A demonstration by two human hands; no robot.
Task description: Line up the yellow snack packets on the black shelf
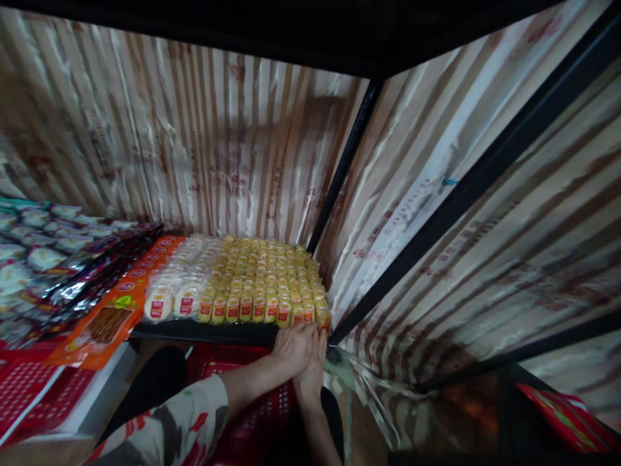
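Yellow packets (259, 275) are showing glossy, crinkly clear plastic; white packets (167, 298) are looking the same. Orange bag (133, 294) is looking like smooth, printed, shiny plastic. Silvery bags (92, 291) are glinting like foil. Red basket (63, 401) is looking like perforated hard plastic. Wall sheeting (218, 129) is appearing creased, slightly sheeny, material unclear. Black bar (412, 252) is reading matt, maybe metal. Sleeve (194, 414) is looking like soft, matt printed cloth.

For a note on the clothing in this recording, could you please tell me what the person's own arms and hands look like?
The left arm wears a pale sleeve with red and dark grey-brown patches, ending on the forearm. The right arm is bare where visible. The left hand and right hand wear no gloves.
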